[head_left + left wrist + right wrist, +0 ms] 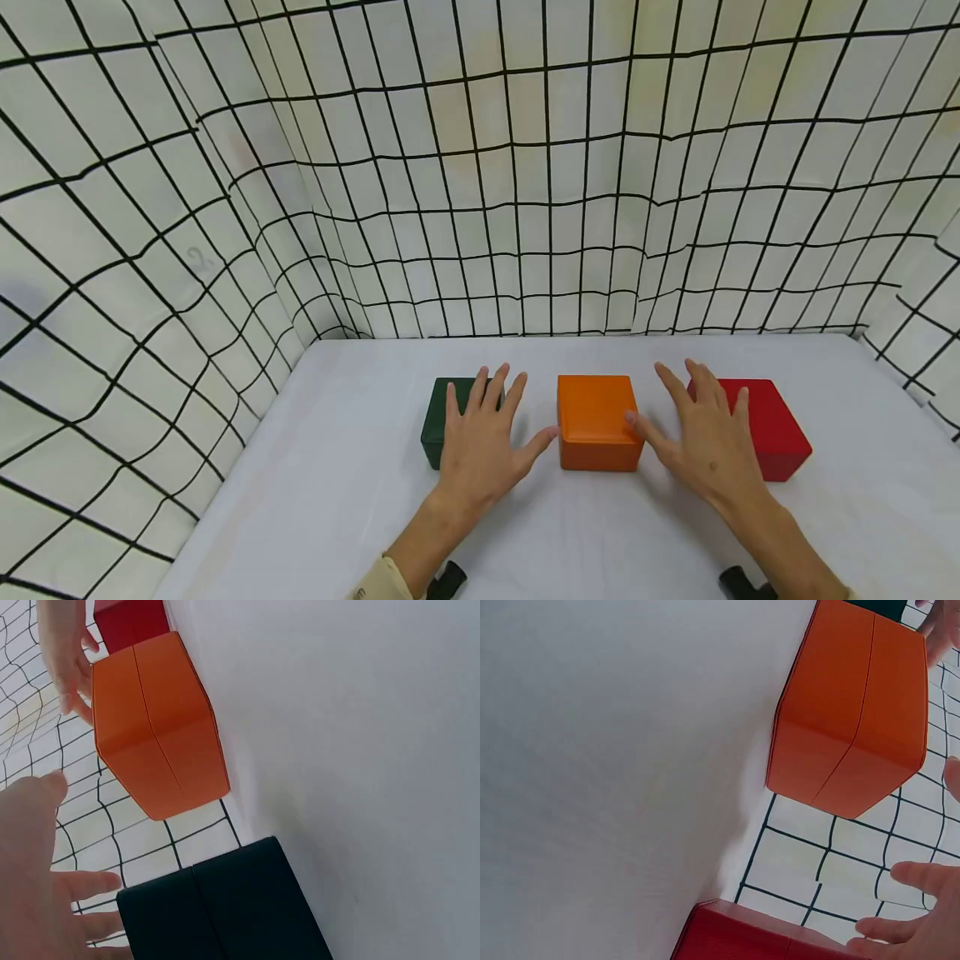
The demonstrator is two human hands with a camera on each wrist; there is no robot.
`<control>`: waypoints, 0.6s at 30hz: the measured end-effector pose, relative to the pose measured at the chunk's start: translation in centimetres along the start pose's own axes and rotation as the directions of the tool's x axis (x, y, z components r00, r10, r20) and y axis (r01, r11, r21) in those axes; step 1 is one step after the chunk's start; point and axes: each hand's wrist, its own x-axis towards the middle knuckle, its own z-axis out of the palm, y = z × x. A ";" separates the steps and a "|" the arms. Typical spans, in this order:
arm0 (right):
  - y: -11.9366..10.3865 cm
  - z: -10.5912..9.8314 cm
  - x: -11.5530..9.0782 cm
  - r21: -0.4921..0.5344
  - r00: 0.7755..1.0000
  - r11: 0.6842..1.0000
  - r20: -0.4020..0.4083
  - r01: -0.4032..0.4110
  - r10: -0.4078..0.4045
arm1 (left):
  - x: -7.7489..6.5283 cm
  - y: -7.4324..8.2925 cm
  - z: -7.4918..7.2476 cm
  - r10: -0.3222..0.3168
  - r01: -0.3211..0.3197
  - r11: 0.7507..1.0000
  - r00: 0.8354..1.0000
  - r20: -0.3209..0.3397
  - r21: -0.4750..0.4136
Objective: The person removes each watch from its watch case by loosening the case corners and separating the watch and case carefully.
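Three lidded boxes stand in a row on the white table: a dark green box (pixel 437 417) at left, an orange box (pixel 597 408) in the middle and a red box (pixel 772 425) at right. With fingers spread, my left hand (pixel 480 450) hovers over the green box's right side and hides part of it; its thumb points toward the orange box. My right hand (pixel 708 450) is spread between the orange and red boxes, overlapping the red one's left side. In the left wrist view, fingers (pixel 90 885) show beside the green box (pixel 225 907). Neither hand holds anything.
A white table (pixel 300 500) spreads under the boxes. White cloth walls with a black grid (pixel 525 183) rise behind it and on both sides. Black wrist-worn devices (pixel 446 579) show at the bottom edge of the head view.
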 end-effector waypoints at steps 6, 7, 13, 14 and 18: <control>-0.3 -0.2 0.2 0.067 0.998 0.997 -0.046 0.048 -0.045 | 0.1 -0.8 -0.1 0.036 -0.039 0.999 0.989 -0.146 -0.013; -0.4 -0.1 0.3 0.073 0.997 0.996 -0.055 0.059 -0.055 | 0.1 -0.9 -0.1 0.041 -0.045 0.999 0.985 -0.168 -0.020; -1.2 0.2 0.4 0.126 0.989 0.985 -0.102 0.119 -0.106 | 0.1 -1.7 0.1 0.036 -0.055 0.996 0.963 -0.267 -0.065; -1.3 0.3 0.4 0.139 0.988 0.982 -0.105 0.125 -0.111 | 0.1 -1.8 0.0 0.028 -0.050 0.996 0.961 -0.276 -0.073; -1.9 0.4 0.4 0.196 0.988 0.971 -0.099 0.138 -0.120 | 0.1 -2.3 -0.1 -0.004 -0.032 0.993 0.955 -0.298 -0.116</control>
